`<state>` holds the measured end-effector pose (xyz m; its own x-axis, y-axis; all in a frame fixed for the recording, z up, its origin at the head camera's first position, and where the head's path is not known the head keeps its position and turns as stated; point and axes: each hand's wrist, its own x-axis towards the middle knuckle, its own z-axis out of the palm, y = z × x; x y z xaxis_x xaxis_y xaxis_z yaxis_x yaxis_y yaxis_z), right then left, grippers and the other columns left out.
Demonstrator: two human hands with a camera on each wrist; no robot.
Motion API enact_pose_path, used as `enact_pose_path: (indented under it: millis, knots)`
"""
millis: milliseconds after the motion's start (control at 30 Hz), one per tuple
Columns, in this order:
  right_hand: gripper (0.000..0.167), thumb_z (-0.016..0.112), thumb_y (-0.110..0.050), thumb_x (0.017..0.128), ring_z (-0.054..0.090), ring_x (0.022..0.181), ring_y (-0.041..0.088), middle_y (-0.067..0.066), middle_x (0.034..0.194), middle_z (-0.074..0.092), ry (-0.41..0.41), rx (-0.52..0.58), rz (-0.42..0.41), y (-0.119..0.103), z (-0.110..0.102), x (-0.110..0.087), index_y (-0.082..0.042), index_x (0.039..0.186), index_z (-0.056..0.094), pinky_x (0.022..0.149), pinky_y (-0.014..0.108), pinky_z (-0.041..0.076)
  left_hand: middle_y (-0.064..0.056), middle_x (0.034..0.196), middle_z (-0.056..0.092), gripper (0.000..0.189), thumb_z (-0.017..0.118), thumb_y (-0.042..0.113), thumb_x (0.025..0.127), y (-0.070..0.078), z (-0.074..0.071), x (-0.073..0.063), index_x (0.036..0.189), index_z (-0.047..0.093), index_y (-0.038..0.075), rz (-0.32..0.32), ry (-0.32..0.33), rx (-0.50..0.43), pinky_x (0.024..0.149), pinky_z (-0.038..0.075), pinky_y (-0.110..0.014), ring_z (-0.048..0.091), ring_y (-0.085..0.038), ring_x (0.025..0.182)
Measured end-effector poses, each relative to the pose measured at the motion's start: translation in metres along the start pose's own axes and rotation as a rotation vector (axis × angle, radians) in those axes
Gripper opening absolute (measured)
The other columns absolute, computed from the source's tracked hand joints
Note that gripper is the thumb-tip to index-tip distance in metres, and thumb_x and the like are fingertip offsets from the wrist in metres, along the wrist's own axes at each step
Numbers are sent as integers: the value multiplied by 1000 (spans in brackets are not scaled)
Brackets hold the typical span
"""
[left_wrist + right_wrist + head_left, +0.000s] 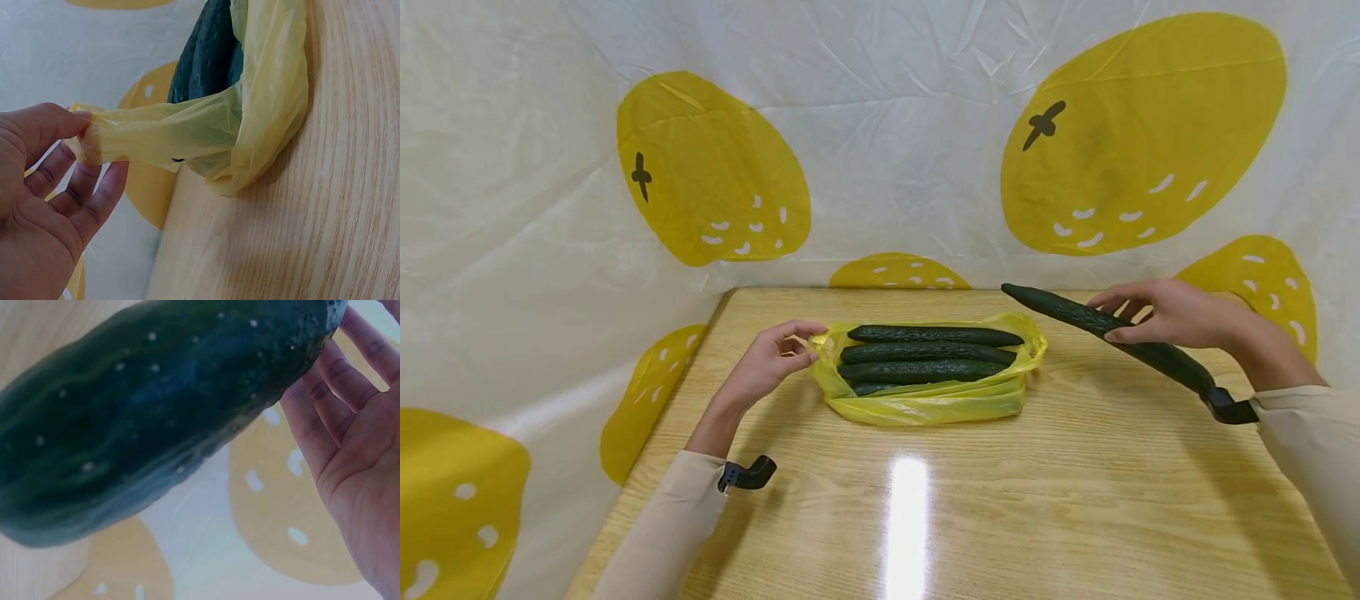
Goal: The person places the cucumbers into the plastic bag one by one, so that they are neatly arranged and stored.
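Observation:
A thin yellow plastic bag (936, 408) lies on the table with its mouth spread, and several dark green cucumbers (928, 353) rest side by side in it. At the bag's left end my left hand (767, 363) pinches the gathered plastic between thumb and fingers; the left wrist view shows the stretched yellow bag (169, 131) running from the fingertips. My right hand (1176, 312) grips another long cucumber (1060, 308) about its middle, up and to the right of the bag. Seen close in the right wrist view, that cucumber (156, 406) is bumpy with pale specks.
The wooden table (820, 517) has a bright light reflection near its front. A white sheet (895, 183) printed with yellow fruit shapes hangs behind and at the left side. Black wrist cameras (748, 473) sit on both forearms.

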<state>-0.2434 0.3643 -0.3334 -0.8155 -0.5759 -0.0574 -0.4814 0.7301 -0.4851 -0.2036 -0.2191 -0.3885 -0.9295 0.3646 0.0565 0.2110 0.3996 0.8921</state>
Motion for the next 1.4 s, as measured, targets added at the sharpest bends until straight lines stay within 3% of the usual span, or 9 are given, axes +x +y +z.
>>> enact_pose_path:
  millis: [200, 467, 733, 833, 1233, 1400]
  knots:
    - [49, 80, -28, 90, 67, 100, 16, 2, 123, 68, 18, 11, -10, -15, -2, 12, -21, 135, 65, 81, 27, 57, -13, 124, 58, 37, 69, 10, 98, -1, 0, 1, 134, 65, 10, 4, 2, 1, 80, 55, -36, 61, -34, 93]
    - [49, 80, -24, 90, 66, 102, 17, 4, 127, 66, 1, 29, -36, -33, -5, 29, -21, 136, 65, 83, 29, 57, -9, 123, 59, 36, 69, 11, 98, -1, 0, 2, 134, 65, 13, -2, 7, 6, 84, 54, -55, 62, -30, 92]
    - [47, 78, -26, 92, 65, 106, 18, 1, 129, 66, -20, 49, -66, -53, -8, 49, -23, 136, 64, 88, 35, 57, -11, 126, 60, 37, 69, 11, 98, 0, 0, 0, 135, 65, 12, 9, 6, 10, 79, 56, -34, 62, -29, 91]
    - [46, 77, -26, 93, 65, 106, 18, -1, 128, 66, -22, 31, -85, -60, -9, 55, -24, 136, 64, 88, 36, 56, -10, 126, 60, 36, 69, 11, 98, 1, 0, 0, 134, 65, 13, 4, 7, 8, 79, 55, -33, 62, -29, 91]
    - [42, 75, -24, 94, 66, 107, 20, -3, 122, 69, -35, 30, -189, -80, -10, 81, -24, 135, 65, 90, 43, 56, -11, 127, 60, 37, 69, 10, 97, 2, 0, 1, 134, 65, 11, -19, 5, 15, 84, 55, -49, 62, -32, 93]
    - [43, 75, -22, 94, 66, 109, 21, -3, 128, 67, -50, 57, -212, -88, -10, 89, -22, 136, 64, 92, 44, 56, -10, 127, 60, 37, 69, 10, 98, 2, 1, 1, 134, 65, 12, -19, 4, 13, 84, 55, -48, 62, -32, 93]
